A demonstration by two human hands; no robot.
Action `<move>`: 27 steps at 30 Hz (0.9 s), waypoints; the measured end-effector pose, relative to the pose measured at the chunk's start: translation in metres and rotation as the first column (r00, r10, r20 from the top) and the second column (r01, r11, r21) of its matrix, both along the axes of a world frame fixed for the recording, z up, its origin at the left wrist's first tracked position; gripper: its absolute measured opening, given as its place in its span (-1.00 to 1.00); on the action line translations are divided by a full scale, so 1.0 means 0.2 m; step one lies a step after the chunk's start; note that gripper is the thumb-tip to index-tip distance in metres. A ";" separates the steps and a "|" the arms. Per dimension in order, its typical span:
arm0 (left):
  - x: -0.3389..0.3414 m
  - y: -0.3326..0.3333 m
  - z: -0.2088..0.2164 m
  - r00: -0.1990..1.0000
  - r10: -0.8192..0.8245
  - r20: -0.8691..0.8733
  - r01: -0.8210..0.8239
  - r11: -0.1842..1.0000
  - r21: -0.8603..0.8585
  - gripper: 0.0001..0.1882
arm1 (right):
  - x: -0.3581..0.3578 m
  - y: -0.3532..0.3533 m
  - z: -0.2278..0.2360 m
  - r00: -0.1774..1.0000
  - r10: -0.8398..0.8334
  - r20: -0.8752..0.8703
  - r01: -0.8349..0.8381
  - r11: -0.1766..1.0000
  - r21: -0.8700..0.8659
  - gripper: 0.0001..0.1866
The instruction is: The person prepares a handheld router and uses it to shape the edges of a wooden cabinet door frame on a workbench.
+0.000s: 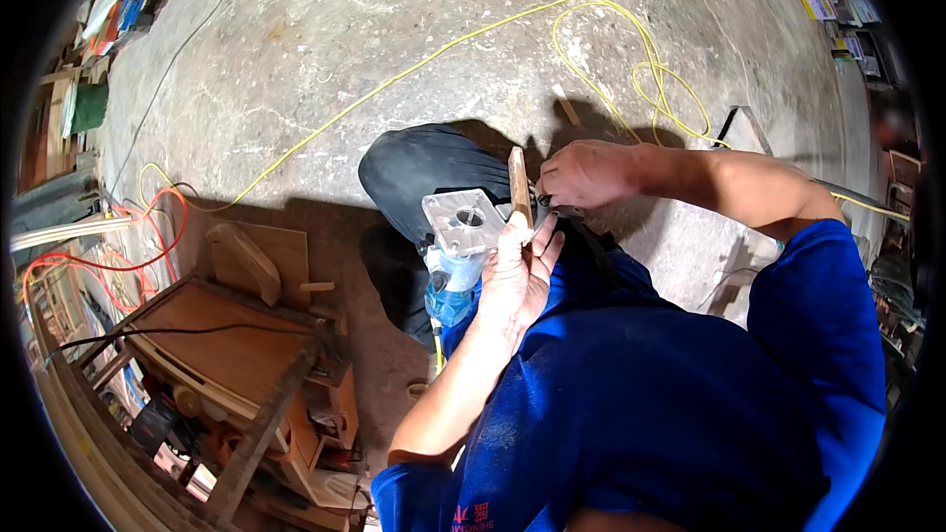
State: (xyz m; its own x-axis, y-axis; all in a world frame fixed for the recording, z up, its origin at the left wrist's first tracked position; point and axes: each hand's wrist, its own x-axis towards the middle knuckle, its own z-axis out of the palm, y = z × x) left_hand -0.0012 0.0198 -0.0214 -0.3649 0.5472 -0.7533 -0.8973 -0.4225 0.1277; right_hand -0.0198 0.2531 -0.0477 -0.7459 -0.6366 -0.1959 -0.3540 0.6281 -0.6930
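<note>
My left hand is closed round the lower end of a narrow wooden stick, thumb along it, the stick pointing away from me. Close by on the right, my right hand has its fingers curled together near a small dark thing; what they grip is hidden. Just left of my left hand sits a trim router with a clear square base plate turned upward and a blue body. It lies over my lap, and I cannot tell what supports it.
A yellow cord runs across the concrete floor and loops at the right. Left stands a wooden frame with a brown panel, beside an orange hose. A small wood offcut lies ahead.
</note>
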 end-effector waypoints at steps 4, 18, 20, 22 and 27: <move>0.00 0.00 -0.01 0.999 0.016 0.033 -0.016 1.000 -0.006 -0.51 | -0.02 0.04 0.00 0.941 0.110 -0.320 -0.123 0.992 -0.021 -0.74; 0.01 0.00 0.00 0.999 -0.039 0.002 0.039 0.999 0.034 -0.47 | -0.06 -0.04 0.16 0.374 -0.396 0.839 0.398 0.885 0.240 -0.52; 0.00 0.00 0.00 0.999 -0.029 0.015 0.028 0.999 0.037 -0.47 | -0.07 -0.03 0.17 0.519 -0.337 0.786 0.343 0.924 0.169 -0.60; 0.00 0.00 -0.01 0.999 -0.026 0.031 0.025 0.999 0.044 -0.49 | -0.06 -0.05 0.10 0.753 -0.285 0.593 0.237 0.958 0.160 -0.70; -0.01 -0.01 -0.02 0.999 -0.013 0.042 0.011 0.999 0.038 -0.55 | -0.06 0.00 0.05 0.993 0.116 0.011 -0.116 0.989 0.095 -0.82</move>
